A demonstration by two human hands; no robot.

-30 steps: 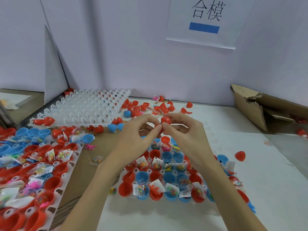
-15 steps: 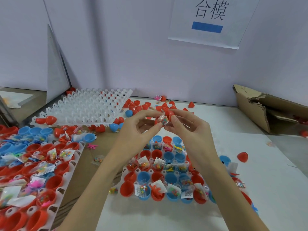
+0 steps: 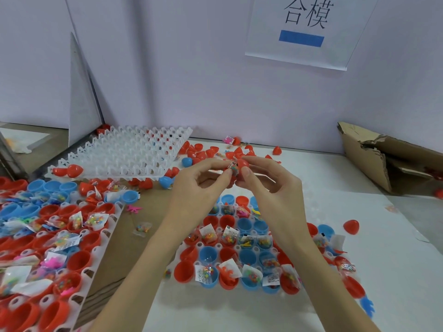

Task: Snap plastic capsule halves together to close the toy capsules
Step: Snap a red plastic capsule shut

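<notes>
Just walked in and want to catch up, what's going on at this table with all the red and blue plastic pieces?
A person is assembling toy capsules over a white table. The right hand pinches a red plastic capsule half, while the left hand pinches a small clear toy packet at its opening. The capsule is not closed yet. Below the hands, a white plastic tray holds red and blue open halves, many with packets.
</notes>
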